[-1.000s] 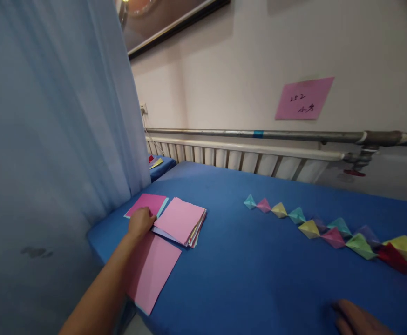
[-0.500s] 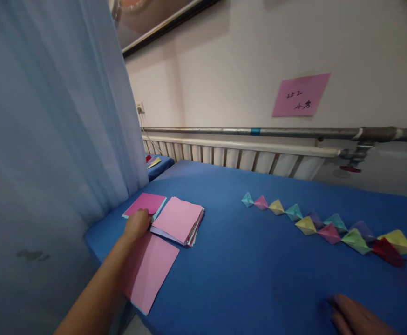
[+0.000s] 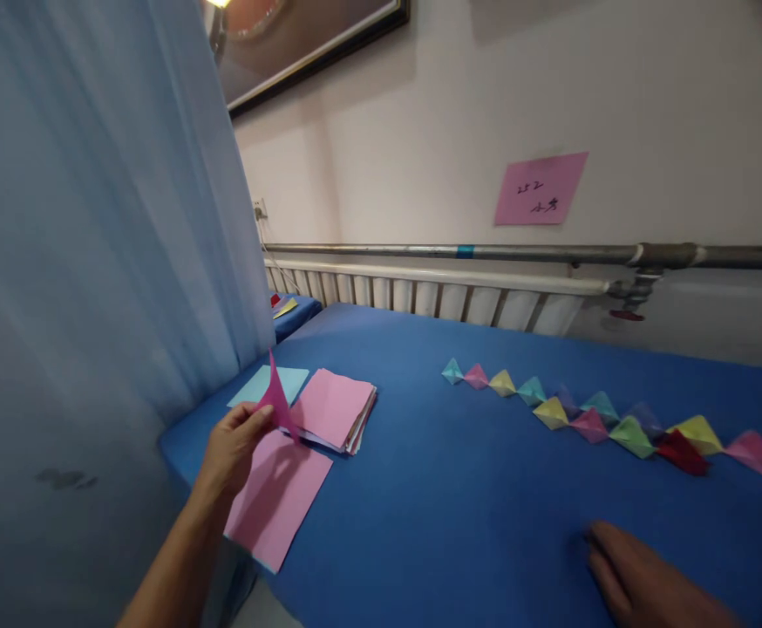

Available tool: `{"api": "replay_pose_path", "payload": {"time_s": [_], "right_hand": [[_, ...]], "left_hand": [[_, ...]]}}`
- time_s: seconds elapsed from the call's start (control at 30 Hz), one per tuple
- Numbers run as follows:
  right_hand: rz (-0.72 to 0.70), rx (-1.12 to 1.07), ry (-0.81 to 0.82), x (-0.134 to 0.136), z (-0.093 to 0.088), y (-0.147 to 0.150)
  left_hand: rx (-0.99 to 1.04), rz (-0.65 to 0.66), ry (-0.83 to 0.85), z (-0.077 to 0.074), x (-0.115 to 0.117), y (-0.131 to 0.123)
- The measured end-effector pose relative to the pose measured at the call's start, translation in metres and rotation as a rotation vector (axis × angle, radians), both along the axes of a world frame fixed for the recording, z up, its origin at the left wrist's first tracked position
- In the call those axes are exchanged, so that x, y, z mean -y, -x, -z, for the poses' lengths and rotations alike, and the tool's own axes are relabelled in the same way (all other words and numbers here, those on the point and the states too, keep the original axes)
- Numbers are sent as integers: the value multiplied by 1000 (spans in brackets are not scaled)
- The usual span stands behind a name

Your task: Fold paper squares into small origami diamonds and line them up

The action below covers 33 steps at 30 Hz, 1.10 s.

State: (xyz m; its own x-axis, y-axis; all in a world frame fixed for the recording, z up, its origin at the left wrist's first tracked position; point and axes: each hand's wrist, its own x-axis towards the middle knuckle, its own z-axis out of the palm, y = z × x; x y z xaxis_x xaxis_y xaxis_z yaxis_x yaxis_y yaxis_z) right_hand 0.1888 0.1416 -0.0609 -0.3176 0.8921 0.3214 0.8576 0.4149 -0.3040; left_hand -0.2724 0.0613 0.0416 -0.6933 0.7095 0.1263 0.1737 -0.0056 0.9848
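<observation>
My left hand pinches a magenta paper sheet between thumb and fingers, raised and seen nearly edge-on. Behind it a light blue sheet lies on the blue bed-like surface. Just right of that hand is a stack of square papers, pink on top, with other colours at its edges. A larger pink sheet lies below the hand, with a blue edge under it. At the lower right my right hand rests low over the surface, fingers curled together; whether they hold anything is hidden.
Chained folded paper pieces in several colours run along the right side. A radiator and a metal pipe line the wall behind. A blue curtain hangs at left. A pink note is on the wall.
My left hand has lifted the magenta sheet off the light blue one and drawn it nearer. The right hand appears slightly further left as the view shifts.
</observation>
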Motion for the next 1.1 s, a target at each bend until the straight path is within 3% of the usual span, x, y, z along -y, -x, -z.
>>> {"api": "replay_pose_path", "payload": {"time_s": [0.13,0.23,0.3,0.4,0.53,0.7,0.93,1.1], "right_hand": [[-46,-72,39,19,-41,17],[-38,-220,95,39,-56,20],[-11,-386,166,56,-58,18],[-15,-610,257,84,-55,11],[-90,-634,260,117,-52,-1],[-277,-448,231,136,-59,-19],[-451,-286,284,156,-84,-12],[-488,-292,327,152,-78,-1]], "left_hand": [[238,234,-19,1,21,-65],[424,526,-32,6,35,-113],[284,699,14,8,42,-143],[-117,1007,45,5,53,-182],[-571,1274,-108,7,65,-211],[-836,1340,-112,27,79,-213],[-913,1105,-105,49,103,-187],[-815,1010,-43,53,110,-179]]}}
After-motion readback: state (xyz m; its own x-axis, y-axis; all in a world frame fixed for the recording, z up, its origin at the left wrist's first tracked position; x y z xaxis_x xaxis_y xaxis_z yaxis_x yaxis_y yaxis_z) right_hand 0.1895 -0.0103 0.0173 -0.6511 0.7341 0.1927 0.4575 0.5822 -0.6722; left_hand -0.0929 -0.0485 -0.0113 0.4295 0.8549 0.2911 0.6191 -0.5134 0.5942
